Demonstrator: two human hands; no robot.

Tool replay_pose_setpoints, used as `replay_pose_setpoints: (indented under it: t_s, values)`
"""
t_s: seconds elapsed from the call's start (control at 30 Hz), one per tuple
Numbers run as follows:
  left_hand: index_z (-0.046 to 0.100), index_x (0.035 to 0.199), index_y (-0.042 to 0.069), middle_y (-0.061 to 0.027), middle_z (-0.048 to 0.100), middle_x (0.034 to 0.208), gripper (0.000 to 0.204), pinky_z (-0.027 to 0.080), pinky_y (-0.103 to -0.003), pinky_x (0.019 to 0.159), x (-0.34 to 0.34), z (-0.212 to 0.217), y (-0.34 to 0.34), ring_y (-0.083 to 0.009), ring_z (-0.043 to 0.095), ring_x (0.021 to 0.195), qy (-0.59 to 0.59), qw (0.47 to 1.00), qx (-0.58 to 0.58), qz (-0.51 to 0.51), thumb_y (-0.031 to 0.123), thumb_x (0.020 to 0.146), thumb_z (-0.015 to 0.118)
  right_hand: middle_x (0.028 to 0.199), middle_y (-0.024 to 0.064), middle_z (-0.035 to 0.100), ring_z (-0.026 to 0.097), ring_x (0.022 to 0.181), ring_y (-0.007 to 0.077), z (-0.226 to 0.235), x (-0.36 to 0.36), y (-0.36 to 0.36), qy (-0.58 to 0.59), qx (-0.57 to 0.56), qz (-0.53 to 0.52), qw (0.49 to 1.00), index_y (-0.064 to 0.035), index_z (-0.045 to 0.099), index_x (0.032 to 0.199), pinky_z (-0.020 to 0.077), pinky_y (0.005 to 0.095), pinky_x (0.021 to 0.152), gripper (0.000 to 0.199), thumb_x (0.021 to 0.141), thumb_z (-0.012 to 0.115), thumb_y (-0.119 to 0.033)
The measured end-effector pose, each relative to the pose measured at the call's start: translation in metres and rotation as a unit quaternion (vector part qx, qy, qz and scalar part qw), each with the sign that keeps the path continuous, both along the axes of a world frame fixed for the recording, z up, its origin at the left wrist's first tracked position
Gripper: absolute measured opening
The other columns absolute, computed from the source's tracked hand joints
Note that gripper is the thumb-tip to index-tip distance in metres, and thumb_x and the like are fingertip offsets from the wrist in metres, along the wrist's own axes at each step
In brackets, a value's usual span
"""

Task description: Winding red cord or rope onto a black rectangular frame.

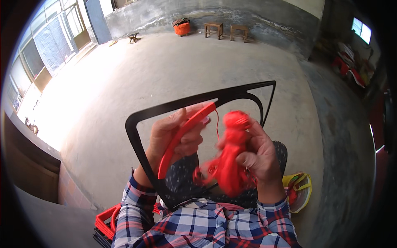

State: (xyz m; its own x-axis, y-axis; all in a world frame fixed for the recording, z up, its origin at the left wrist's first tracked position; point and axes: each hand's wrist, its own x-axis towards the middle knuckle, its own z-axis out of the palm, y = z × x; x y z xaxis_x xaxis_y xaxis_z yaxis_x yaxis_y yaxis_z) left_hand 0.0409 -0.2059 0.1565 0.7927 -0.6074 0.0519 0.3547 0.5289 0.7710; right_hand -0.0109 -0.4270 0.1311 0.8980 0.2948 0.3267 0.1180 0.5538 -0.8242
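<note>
A black angular frame (pixel 178 103) with an inner curved bar rests upright against my lap. Along its left inner side runs a curved strip (pixel 178 140) covered in red. My left hand (pixel 162 131) reaches through the frame, its fingers closed around this strip. From the strip's upper end a thin red cord (pixel 217 124) hangs toward the right. My right hand (pixel 263 155) grips a bundle of red cord (pixel 232 163), bulging at the top and loose in strands below. The bundle is blurred by motion, and some right fingers are hidden behind it.
Red and black frames (pixel 108 219) lie at my lower left. A yellow-edged bag (pixel 305 194) with red stuff inside sits by my right side. Two wooden stools (pixel 213 28), an orange bucket (pixel 181 28) and a low folding stool (pixel 132 37) stand near the far wall.
</note>
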Motion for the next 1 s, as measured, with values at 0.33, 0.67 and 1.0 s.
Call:
replay_pose_setpoints:
  t_s: [0.33, 0.67, 1.0]
  values:
    - [0.047, 0.135, -0.008, -0.0234, 0.06, 0.125, 0.105, 0.052, -0.034, 0.086, -0.008, 0.012, -0.031, -0.0267, 0.065, 0.1, 0.02, 0.998, -0.049, 0.018, 0.082, 0.085, 0.029, 0.087, 0.0117, 0.071, 0.07, 0.083, 0.0167, 0.039, 0.009, 0.016, -0.251, -0.28, -0.193, 0.906, 0.0008, 0.061, 0.112, 0.0543, 0.0289, 0.071, 0.05, 0.075, 0.084, -0.024]
    - [0.053, 0.127, 0.0, -0.0155, 0.062, 0.119, 0.051, 0.049, -0.038, 0.097, -0.013, 0.0, -0.041, -0.024, 0.062, 0.11, 0.04, 0.98, -0.191, -0.047, 0.043, 0.1, 0.051, 0.077, 0.009, 0.067, 0.069, 0.069, 0.0167, 0.036, 0.026, 0.029, -0.303, -0.228, -0.371, 0.847, -0.0002, 0.059, 0.094, 0.0539, 0.0276, 0.062, 0.023, 0.081, 0.076, -0.009]
    - [0.063, 0.105, 0.001, -0.006, 0.068, 0.095, 0.03, 0.052, -0.026, 0.075, -0.024, -0.002, -0.037, -0.0122, 0.064, 0.08, 0.038, 0.995, -0.062, 0.072, 0.028, 0.102, 0.051, 0.094, 0.0093, 0.07, 0.067, 0.087, 0.02, -0.038, 0.045, 0.017, 0.194, 0.242, 0.061, 0.949, 0.0039, 0.06, 0.115, 0.0531, 0.035, 0.081, 0.052, 0.093, 0.06, -0.044]
